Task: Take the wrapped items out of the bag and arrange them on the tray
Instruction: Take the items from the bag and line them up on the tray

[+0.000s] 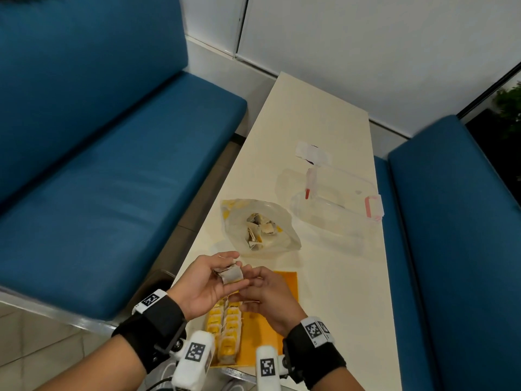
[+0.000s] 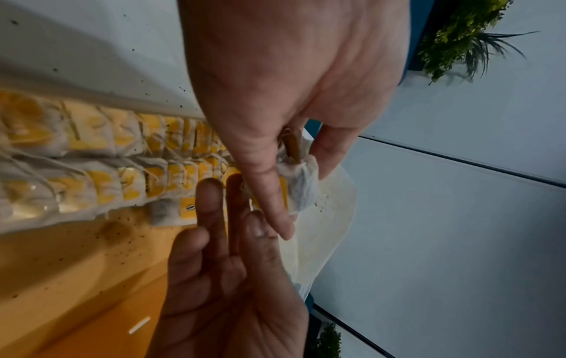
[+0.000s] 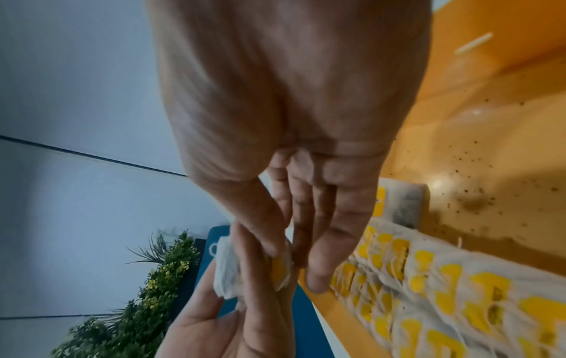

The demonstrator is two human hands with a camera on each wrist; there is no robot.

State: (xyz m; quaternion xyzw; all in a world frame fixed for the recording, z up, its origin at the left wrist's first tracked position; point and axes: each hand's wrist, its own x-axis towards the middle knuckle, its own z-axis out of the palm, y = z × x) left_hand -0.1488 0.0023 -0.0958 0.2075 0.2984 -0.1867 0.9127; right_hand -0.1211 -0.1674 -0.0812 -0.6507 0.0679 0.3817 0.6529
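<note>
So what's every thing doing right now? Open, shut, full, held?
Left hand: holds a tea bag.
Right hand: fingertips touching that bag.
Tea bag: held above the tray.
Plastic bag: open, tea bags inside.
Orange tray: two rows of tea bags, part bare.
Clear container: lid off, looks empty.

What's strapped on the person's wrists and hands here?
Both hands, left hand and right hand, are bare, with no gloves or sleeves. Each wrist has a wide black strap carrying a white tag with a black square code. White camera units with the same codes are mounted beside the straps; thin cables trail below.
</note>
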